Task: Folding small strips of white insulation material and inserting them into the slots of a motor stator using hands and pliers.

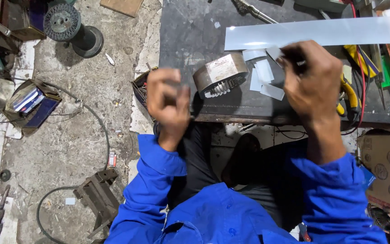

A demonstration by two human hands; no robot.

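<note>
left hand (168, 101): fingers curled into a loose fist at center frame, kinda blurry, honestly can't tell if I'm pinching anything

right hand (314, 79): fingers bunched together over the small cut paper pieces (263, 77), upper right of center; can't tell if one's gripped

stator (220, 74): round metal ring with slotted teeth, sitting on the dark tabletop (190, 31) between my hands

paper strip (317, 32): long, pale, smooth, lying across the top right

box (140, 88): small open one left of the tabletop, dark bits inside

pliers (350, 92): yellow handles, far right

floor (68, 135): rough concrete, cable looping across it
</note>
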